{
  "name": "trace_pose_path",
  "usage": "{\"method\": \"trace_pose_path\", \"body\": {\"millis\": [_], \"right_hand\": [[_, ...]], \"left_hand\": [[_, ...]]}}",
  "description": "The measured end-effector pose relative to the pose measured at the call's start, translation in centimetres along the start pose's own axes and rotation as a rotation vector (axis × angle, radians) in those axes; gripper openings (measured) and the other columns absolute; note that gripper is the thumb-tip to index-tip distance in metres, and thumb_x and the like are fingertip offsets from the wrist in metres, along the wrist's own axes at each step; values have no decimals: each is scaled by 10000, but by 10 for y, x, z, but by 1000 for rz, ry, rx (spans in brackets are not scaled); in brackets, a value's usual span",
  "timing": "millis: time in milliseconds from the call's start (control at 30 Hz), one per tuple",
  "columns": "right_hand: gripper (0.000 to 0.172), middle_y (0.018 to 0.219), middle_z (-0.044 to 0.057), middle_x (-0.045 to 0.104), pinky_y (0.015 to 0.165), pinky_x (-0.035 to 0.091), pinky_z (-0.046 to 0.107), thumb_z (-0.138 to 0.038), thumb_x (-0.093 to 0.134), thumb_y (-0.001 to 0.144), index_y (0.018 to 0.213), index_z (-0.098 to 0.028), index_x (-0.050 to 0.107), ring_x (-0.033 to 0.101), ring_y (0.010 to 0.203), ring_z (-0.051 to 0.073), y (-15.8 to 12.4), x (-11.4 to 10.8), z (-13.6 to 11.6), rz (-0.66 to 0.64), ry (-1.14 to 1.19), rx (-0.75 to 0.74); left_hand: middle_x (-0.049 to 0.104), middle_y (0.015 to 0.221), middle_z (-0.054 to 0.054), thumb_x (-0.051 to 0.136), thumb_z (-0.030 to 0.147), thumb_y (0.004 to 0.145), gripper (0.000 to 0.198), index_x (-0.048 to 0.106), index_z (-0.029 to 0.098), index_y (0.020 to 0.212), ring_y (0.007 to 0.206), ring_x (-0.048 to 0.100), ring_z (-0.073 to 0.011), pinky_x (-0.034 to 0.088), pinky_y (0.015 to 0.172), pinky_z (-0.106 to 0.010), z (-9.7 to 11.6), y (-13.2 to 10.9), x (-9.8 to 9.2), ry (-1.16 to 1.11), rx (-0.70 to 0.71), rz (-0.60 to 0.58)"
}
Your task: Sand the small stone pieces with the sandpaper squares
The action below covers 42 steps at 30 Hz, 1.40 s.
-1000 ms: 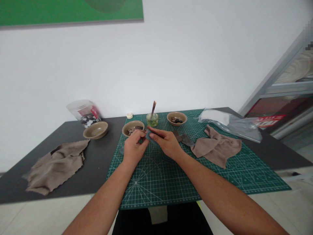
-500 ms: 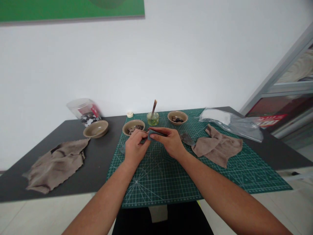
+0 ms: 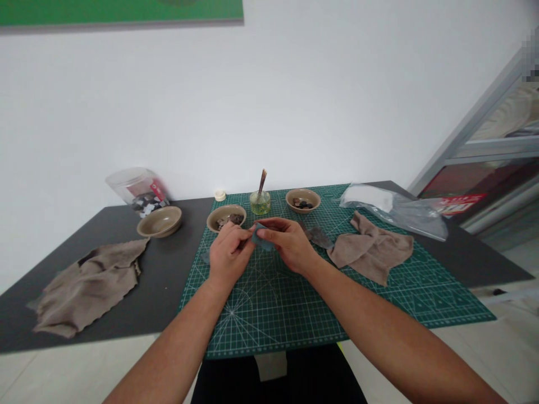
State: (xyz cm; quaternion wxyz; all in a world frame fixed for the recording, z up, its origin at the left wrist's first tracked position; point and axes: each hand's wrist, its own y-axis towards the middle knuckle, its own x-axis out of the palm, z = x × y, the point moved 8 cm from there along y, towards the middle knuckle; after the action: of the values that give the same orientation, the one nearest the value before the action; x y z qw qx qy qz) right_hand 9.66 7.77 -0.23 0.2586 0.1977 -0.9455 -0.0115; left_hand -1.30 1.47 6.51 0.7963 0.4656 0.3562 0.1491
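Both hands meet above the green cutting mat [image 3: 295, 314], just in front of a tan bowl [image 3: 226, 216] of small dark pieces. My right hand [image 3: 288, 244] is closed, pinching a small grey-blue sheet [image 3: 261, 239] between thumb and fingers. My left hand [image 3: 227, 255] is closed too, its fingertips pinched against the edge of that sheet; whether a small piece sits in them is hidden. A glass jar [image 3: 260, 202] of greenish liquid with a brush in it stands just behind the hands.
A second bowl [image 3: 302, 200] of dark pieces, an empty bowl [image 3: 159, 221], a tilted plastic jar [image 3: 137, 192], a small white cap [image 3: 219, 195]. Brown cloths lie at left [image 3: 86, 286] and right [image 3: 370, 249]. A clear plastic bag [image 3: 396, 210] lies at back right. Grey scraps [image 3: 319, 238] on the mat.
My hands stay together at the same spot; the grey-blue sheet has shifted slightly between my fingers. The view has drifted a little.
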Motion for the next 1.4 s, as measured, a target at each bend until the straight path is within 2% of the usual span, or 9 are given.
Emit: {"method": "trace_pose_path", "body": {"millis": [167,333,467,633,867,1000,1100,1267,1400], "right_hand": [[240,844,40,753,829,510,313,-364,796,678,834,-185,765,679,798,166,0,4,4,-45,50,73],[290,867,10,752,812,510,292,-272,858,580,844,-209,756,670,806,151,0,-1,2,16,32,38],[239,814,30,744,794,511,310,-373,812,650,795,-191,755,664,776,160,0,-2,3,29,48,44],[281,817,5,736,781,502,298,-334,857,582,806,-210,743,652,773,149,0,0,1,13,18,36],[268,764,17,710,576,481,251,-417,790,680,786,-184,711,609,620,118,2,-5,8,18,92,96],[347,788,-27,701,473,442,223,-394,772,703,991,-252,640,616,564,114,4,-9,2,49,67,37],[339,820,-40,692,485,441,225,-384,755,717,989,-270,588,604,564,104,5,-10,-6,67,20,-64],[454,1016,25,697,588,507,246,-274,803,612,1021,-230,612,644,754,138,7,-10,-9,52,-65,-134],[301,1035,54,713,591,559,318,-347,646,772,1038,-205,658,674,666,163,5,-16,-12,111,-280,-172]], "left_hand": [[508,555,40,637,184,833,205,547,210,650,559,478,-116,398,584,-253,2,1,1,-14,3,-13],[517,562,37,629,181,830,215,539,209,636,568,496,-118,419,609,-257,-1,0,2,-27,0,-14],[575,601,24,624,207,832,179,570,214,661,597,527,-128,437,625,-266,-4,-1,5,-40,-42,-46],[543,573,31,622,205,834,198,559,212,646,579,506,-123,418,585,-255,-5,-2,4,-50,-61,-46],[631,734,3,656,223,829,31,632,214,812,704,578,-144,472,672,-283,-9,-2,8,-80,-72,-58],[639,936,-37,660,243,820,78,603,208,860,912,611,-177,495,795,-323,-24,-4,9,-205,-182,15],[633,896,-27,643,244,824,88,586,202,876,830,612,-156,500,746,-294,-37,-8,16,-312,-308,-3],[614,779,8,687,263,787,164,619,194,919,682,579,-122,476,653,-253,-50,-13,19,-324,-455,6],[628,798,-4,676,275,794,153,648,194,921,675,577,-126,480,650,-262,-52,-13,22,-311,-462,-42]]}}
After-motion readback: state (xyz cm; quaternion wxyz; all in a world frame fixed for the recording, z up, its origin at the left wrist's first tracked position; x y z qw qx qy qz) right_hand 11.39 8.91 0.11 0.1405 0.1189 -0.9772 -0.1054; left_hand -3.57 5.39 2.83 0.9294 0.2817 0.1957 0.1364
